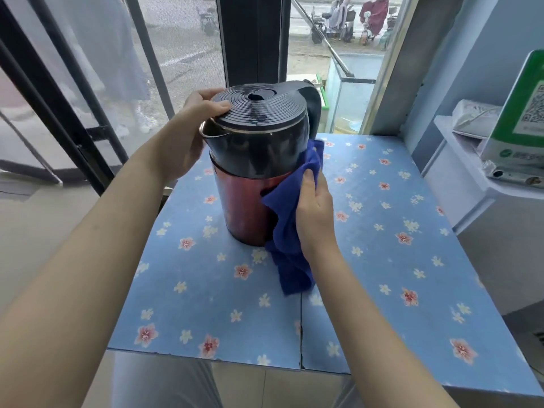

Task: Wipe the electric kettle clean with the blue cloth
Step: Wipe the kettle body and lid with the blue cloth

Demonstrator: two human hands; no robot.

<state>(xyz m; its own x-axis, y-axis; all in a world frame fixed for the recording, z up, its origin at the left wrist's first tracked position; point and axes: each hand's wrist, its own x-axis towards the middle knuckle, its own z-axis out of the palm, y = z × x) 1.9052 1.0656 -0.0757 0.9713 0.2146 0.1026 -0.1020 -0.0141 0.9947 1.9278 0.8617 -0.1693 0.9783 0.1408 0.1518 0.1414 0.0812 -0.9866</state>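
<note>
Kettle (250,160) between hands (192,129), cloth (282,222) under right (315,210)

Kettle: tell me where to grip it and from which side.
Take the kettle by its black handle, coming from the far right. It stands upright with the handle arching out opposite the spout, above the cloth, probably the firmest hold.

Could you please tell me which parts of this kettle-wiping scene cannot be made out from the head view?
In the head view:
- The kettle, right side: covered by the blue cloth and right hand.
- Its handle: mostly behind the kettle body.
- The left hand: fingertips hidden behind the lid.
- The green sign: cut off by the right edge, print blurred.
</note>
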